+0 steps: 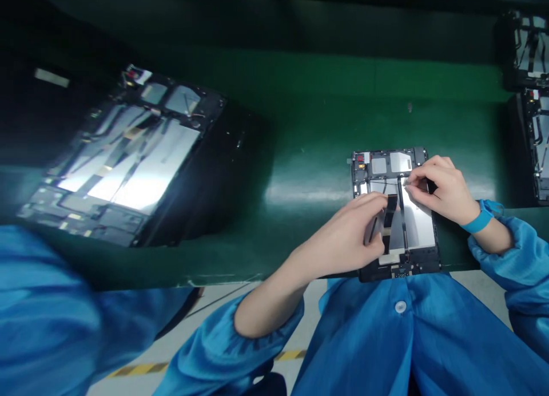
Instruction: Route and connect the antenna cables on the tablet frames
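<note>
An opened tablet (422,227) lies at the table's front edge with its silvery inside and black frame facing up. Over its left side curls my left hand (349,230), its fingertips at the raised end of a black ribbon cable (390,210). The thumb sits lower, beside the same cable. My right hand (444,187) is pinched above the upper right of the tablet, near a long thin black cable (402,218). Whatever is between those fingertips is too small to name. A blue wrist strap (478,218) circles the right wrist.
On the left, a stack of opened tablets (128,155) rises from the green table mat (309,138), blurred and close to the camera. More opened tablets (542,141) are stacked at the right edge. A blue sleeve (47,310) of another person fills the lower left.
</note>
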The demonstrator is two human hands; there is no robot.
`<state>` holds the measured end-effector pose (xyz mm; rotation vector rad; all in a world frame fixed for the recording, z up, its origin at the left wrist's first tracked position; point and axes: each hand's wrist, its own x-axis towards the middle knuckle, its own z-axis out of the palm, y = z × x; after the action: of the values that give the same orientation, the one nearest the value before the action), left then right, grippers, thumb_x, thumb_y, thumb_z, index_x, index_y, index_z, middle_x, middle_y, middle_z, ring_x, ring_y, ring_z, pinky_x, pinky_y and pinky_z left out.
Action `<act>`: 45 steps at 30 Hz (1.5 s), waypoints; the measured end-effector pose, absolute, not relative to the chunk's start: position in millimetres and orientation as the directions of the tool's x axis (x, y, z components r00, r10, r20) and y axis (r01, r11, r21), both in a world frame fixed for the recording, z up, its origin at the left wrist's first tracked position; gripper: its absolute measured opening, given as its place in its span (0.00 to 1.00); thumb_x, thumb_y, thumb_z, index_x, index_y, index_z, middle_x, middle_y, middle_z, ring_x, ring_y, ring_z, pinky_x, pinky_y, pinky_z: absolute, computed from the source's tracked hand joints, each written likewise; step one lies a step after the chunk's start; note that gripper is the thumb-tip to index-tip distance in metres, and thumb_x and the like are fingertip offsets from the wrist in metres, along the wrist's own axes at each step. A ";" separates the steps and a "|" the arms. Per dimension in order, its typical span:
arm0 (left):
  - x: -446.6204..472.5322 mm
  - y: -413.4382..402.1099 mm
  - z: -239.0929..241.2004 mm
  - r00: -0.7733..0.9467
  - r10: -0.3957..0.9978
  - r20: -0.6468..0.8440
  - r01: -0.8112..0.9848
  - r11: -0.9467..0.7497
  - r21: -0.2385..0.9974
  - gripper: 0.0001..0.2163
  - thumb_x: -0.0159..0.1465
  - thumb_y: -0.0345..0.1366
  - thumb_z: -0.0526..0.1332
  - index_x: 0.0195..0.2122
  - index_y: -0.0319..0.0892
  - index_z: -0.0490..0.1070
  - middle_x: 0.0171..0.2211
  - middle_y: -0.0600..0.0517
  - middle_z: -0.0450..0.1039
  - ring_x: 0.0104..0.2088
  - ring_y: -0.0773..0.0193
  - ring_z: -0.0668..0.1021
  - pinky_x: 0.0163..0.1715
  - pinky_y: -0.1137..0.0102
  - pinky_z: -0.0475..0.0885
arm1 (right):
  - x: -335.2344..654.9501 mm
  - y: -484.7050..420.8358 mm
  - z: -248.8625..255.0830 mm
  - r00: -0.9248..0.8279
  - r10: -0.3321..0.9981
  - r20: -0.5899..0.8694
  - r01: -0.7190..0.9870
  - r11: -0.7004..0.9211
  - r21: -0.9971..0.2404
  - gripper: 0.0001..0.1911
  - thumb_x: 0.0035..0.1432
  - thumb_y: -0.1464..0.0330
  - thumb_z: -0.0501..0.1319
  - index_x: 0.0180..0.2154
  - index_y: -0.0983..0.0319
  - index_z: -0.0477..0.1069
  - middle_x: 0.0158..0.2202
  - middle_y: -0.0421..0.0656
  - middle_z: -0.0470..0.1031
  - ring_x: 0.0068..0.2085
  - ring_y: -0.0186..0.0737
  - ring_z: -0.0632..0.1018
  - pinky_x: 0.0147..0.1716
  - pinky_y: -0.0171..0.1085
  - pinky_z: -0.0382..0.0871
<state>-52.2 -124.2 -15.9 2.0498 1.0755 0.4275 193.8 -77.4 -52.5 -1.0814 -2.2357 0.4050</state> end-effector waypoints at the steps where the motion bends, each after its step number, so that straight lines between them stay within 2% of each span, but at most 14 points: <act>1: -52.8 -121.1 -16.8 0.561 0.827 -0.039 0.570 -0.351 0.743 0.12 0.62 0.26 0.56 0.44 0.43 0.74 0.42 0.47 0.79 0.43 0.56 0.80 0.42 0.63 0.77 | 192.8 -78.4 -53.9 -0.453 0.796 0.401 0.592 0.605 -0.533 0.05 0.62 0.74 0.65 0.37 0.57 0.76 0.30 0.38 0.80 0.36 0.42 0.78 0.42 0.42 0.67; 5: -41.8 -111.0 -30.2 0.305 0.951 0.055 0.807 -0.288 0.515 0.09 0.69 0.30 0.56 0.42 0.40 0.76 0.42 0.42 0.81 0.44 0.52 0.81 0.46 0.59 0.77 | 188.1 -79.1 -60.3 -0.365 0.823 0.434 0.562 0.567 -0.602 0.05 0.62 0.74 0.65 0.36 0.58 0.76 0.30 0.38 0.81 0.35 0.40 0.78 0.38 0.40 0.68; 9: -21.9 -107.6 -34.9 0.273 0.962 0.028 0.925 -0.270 0.268 0.10 0.69 0.33 0.58 0.39 0.35 0.78 0.38 0.36 0.81 0.41 0.46 0.82 0.41 0.56 0.78 | 186.2 -77.6 -64.7 -0.318 0.842 0.436 0.562 0.538 -0.628 0.04 0.62 0.72 0.64 0.35 0.57 0.76 0.31 0.38 0.81 0.34 0.40 0.78 0.38 0.41 0.70; 11: -13.0 -106.9 -31.6 0.264 0.964 0.007 0.943 -0.260 0.210 0.11 0.69 0.33 0.56 0.39 0.35 0.79 0.37 0.34 0.80 0.40 0.43 0.82 0.39 0.55 0.77 | 186.0 -78.3 -64.6 -0.291 0.863 0.413 0.568 0.503 -0.651 0.03 0.62 0.70 0.64 0.35 0.57 0.76 0.31 0.38 0.81 0.34 0.41 0.78 0.37 0.41 0.71; 14: -2.6 -103.9 -26.6 0.255 0.967 -0.016 0.950 -0.247 0.191 0.12 0.68 0.29 0.54 0.39 0.35 0.79 0.37 0.33 0.80 0.39 0.43 0.83 0.36 0.55 0.76 | 186.3 -80.5 -62.2 -0.218 0.896 0.387 0.540 0.441 -0.717 0.02 0.61 0.70 0.65 0.35 0.57 0.76 0.31 0.38 0.81 0.34 0.39 0.78 0.37 0.41 0.73; 19: -3.1 -95.7 -23.0 0.202 0.976 -0.086 0.952 -0.175 0.250 0.11 0.62 0.25 0.55 0.37 0.36 0.78 0.36 0.35 0.81 0.37 0.45 0.82 0.32 0.59 0.74 | 192.8 -79.7 -61.6 -0.051 0.978 0.203 0.448 0.204 -0.870 0.04 0.57 0.65 0.67 0.35 0.58 0.76 0.28 0.37 0.78 0.29 0.35 0.75 0.31 0.37 0.73; 23: -23.6 -97.9 -15.4 0.271 0.955 -0.119 0.855 -0.182 0.485 0.05 0.60 0.28 0.58 0.31 0.42 0.72 0.29 0.47 0.77 0.31 0.57 0.78 0.31 0.64 0.71 | 199.0 -76.5 -65.3 -0.001 0.997 0.071 0.343 0.067 -0.937 0.09 0.52 0.63 0.70 0.35 0.58 0.76 0.28 0.38 0.77 0.29 0.35 0.77 0.30 0.37 0.75; 26: -32.3 -98.4 -10.7 0.327 0.945 -0.026 0.728 -0.235 0.645 0.04 0.62 0.30 0.59 0.35 0.43 0.72 0.32 0.50 0.77 0.35 0.59 0.78 0.38 0.65 0.73 | 199.6 -76.1 -65.3 -0.007 0.999 0.035 0.317 0.036 -0.948 0.09 0.50 0.64 0.70 0.34 0.59 0.76 0.27 0.38 0.77 0.29 0.35 0.77 0.30 0.37 0.75; 29: -24.5 -89.8 -13.9 0.340 0.933 0.113 0.700 -0.332 0.632 0.06 0.67 0.32 0.59 0.42 0.42 0.75 0.43 0.46 0.80 0.46 0.54 0.78 0.50 0.60 0.72 | 199.0 -76.7 -63.1 -0.011 0.999 0.049 0.327 0.050 -0.944 0.07 0.50 0.66 0.69 0.34 0.59 0.76 0.27 0.37 0.76 0.28 0.34 0.77 0.29 0.36 0.74; 31: -14.1 -79.7 -20.0 0.391 0.915 0.104 0.721 -0.374 0.583 0.07 0.69 0.34 0.60 0.42 0.42 0.78 0.45 0.45 0.80 0.48 0.52 0.77 0.53 0.57 0.70 | 199.2 -76.9 -62.4 -0.006 0.999 0.054 0.341 0.053 -0.939 0.07 0.50 0.66 0.69 0.33 0.59 0.76 0.26 0.37 0.77 0.28 0.34 0.77 0.29 0.36 0.74; 36: 0.3 -55.2 -34.0 0.494 0.869 -0.014 0.752 -0.419 0.509 0.11 0.70 0.34 0.58 0.37 0.42 0.81 0.39 0.45 0.80 0.45 0.50 0.77 0.48 0.57 0.70 | 200.5 -77.0 -63.7 0.006 0.999 0.047 0.354 0.042 -0.934 0.07 0.51 0.66 0.69 0.33 0.59 0.75 0.27 0.37 0.77 0.29 0.34 0.78 0.30 0.36 0.75; 40: -2.2 -46.3 -33.7 0.525 0.851 -0.033 0.702 -0.410 0.582 0.10 0.68 0.32 0.59 0.36 0.42 0.81 0.37 0.47 0.80 0.41 0.55 0.78 0.46 0.60 0.71 | 201.3 -76.8 -61.7 -0.015 0.999 0.034 0.355 0.037 -0.934 0.08 0.52 0.65 0.69 0.34 0.58 0.74 0.27 0.37 0.77 0.29 0.35 0.78 0.30 0.36 0.75; 45: -1.8 -39.8 -29.3 0.538 0.841 -0.057 0.660 -0.378 0.649 0.08 0.65 0.33 0.61 0.33 0.42 0.81 0.34 0.50 0.80 0.38 0.58 0.78 0.49 0.60 0.72 | 205.0 -74.6 -57.6 -0.058 0.998 -0.001 0.316 0.017 -0.949 0.11 0.50 0.64 0.72 0.34 0.59 0.74 0.27 0.37 0.76 0.29 0.35 0.78 0.30 0.36 0.76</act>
<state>-1.8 -39.8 -29.3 2.1529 1.2077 0.3761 205.0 -74.6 -57.6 -1.4084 -1.4914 1.0762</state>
